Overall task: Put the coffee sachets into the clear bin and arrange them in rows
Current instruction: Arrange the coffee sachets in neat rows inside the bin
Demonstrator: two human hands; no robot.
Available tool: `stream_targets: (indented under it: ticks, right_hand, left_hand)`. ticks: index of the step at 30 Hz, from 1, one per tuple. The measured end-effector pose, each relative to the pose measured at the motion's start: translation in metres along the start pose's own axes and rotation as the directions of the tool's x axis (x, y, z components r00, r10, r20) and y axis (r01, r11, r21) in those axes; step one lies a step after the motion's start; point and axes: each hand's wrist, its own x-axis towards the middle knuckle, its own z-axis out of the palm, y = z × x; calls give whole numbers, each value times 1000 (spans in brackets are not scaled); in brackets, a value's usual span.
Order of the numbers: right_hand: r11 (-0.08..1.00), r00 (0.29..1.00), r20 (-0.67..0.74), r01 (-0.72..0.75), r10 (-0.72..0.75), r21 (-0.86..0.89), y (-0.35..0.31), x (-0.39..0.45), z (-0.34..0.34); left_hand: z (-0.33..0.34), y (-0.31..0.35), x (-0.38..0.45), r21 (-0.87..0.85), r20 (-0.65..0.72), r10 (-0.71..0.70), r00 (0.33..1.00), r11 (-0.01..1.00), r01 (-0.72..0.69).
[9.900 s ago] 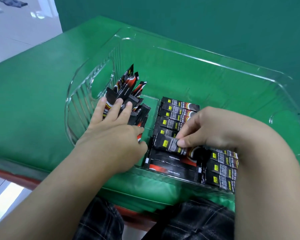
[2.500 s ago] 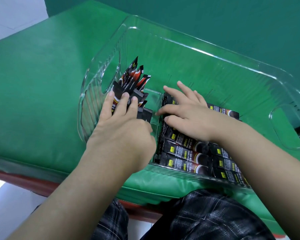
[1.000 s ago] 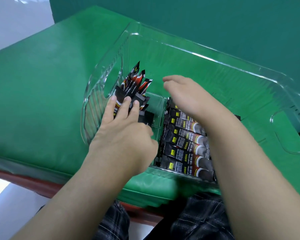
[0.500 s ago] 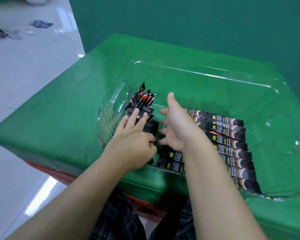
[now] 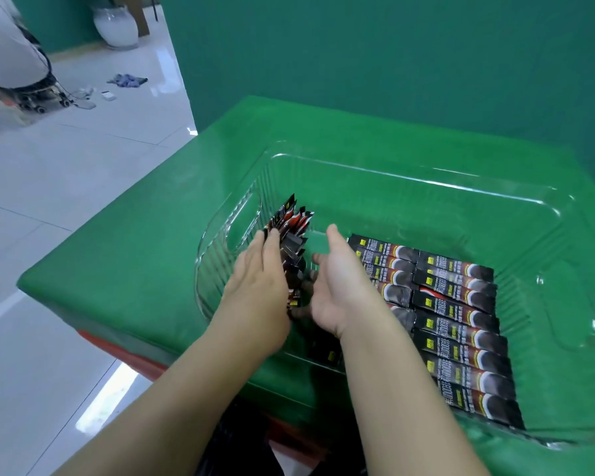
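A clear plastic bin (image 5: pixel 426 176) sits on the green table. Black coffee sachets (image 5: pixel 457 324) lie flat in two rows along its near right side. At the bin's left end a bundle of sachets (image 5: pixel 291 231) stands on edge, leaning. My left hand (image 5: pixel 258 280) presses flat against the bundle's left side with straight fingers. My right hand (image 5: pixel 337 280) stands edge-up on the bundle's right side, fingers straight, palm towards the bundle. The lower part of the bundle is hidden between my hands.
The green-covered table (image 5: pixel 134 262) drops off at its left and near edges to a white tiled floor. A green wall (image 5: pixel 392 63) stands behind. A white vase (image 5: pixel 115 25), a cloth and a wheeled cart are far off on the floor.
My right hand has left the flat rows and come over to the right side of the standing bundle. The camera has lifted, showing more floor and wall.
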Motion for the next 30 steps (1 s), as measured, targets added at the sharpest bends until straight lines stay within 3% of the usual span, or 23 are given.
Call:
stream_targets:
  ticks: [8,12,20,30]
  right_hand:
    - [1000,999,-33,14,-14,-7,-1,0,0]
    - [1000,1000,-15,14,-14,3,-5,3,-1]
    - [1000,1000,-21,12,-13,-24,-13,4,-3]
    - [997,998,-41,40,-43,-63,-11,22,-8]
  left_hand:
    - [6,6,3,-17,-43,-112,993,994,111]
    - [14,6,9,83,-33,-186,982,979,188]
    - [26,14,22,303,-17,-207,978,931,203]
    - [21,17,36,194,58,-270,961,948,254]
